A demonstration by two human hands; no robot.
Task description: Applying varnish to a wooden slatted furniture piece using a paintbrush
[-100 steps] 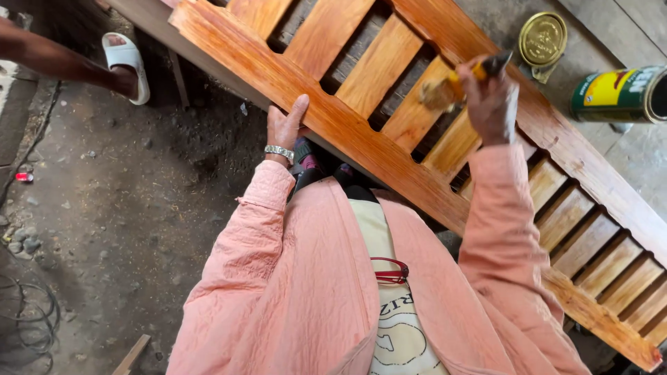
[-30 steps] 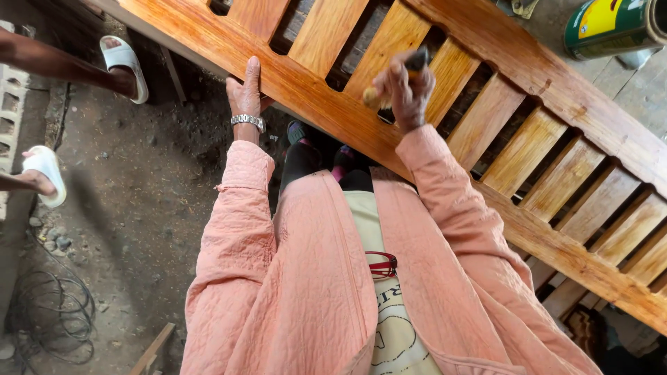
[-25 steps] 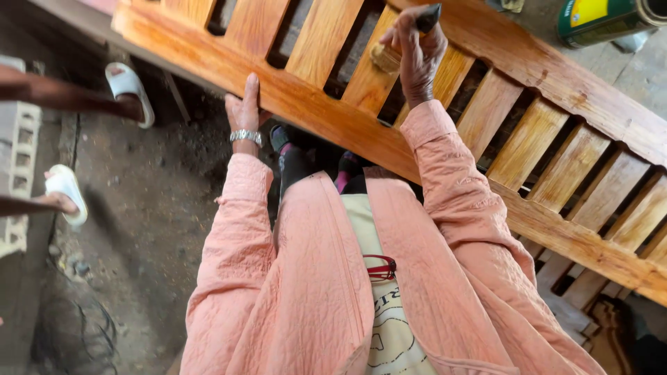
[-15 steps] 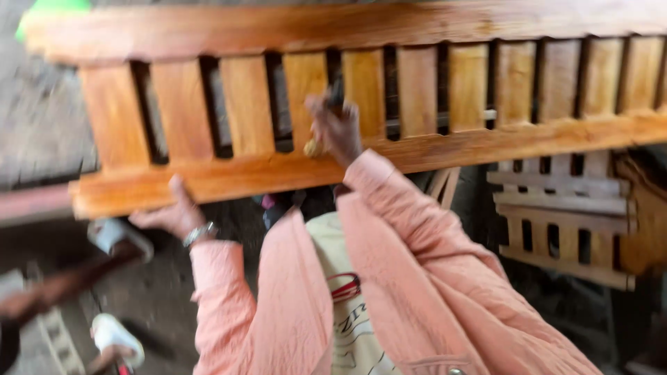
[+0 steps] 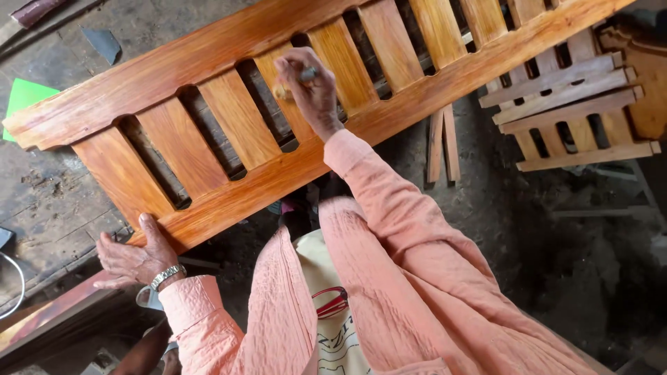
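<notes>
A long orange-varnished wooden slatted panel [image 5: 229,198] lies slanted across the view in front of me. My left hand [image 5: 132,258], with a metal watch on the wrist, rests flat against the panel's lower rail near its left end. My right hand [image 5: 310,90] is closed around a paintbrush [image 5: 290,82], whose tip touches a slat near the panel's middle. Both my sleeves are pink.
A second, unvarnished slatted piece [image 5: 577,104] stands at the right. Loose wood strips [image 5: 442,142] lie on the dirt floor under the panel. A green sheet [image 5: 24,97] sits at the far left, and a reddish plank [image 5: 48,316] at the lower left.
The view has swung, so the panel now runs across the frame. My left hand slid to the panel's left end. My right hand keeps the brush on the slats. The cans have left the view.
</notes>
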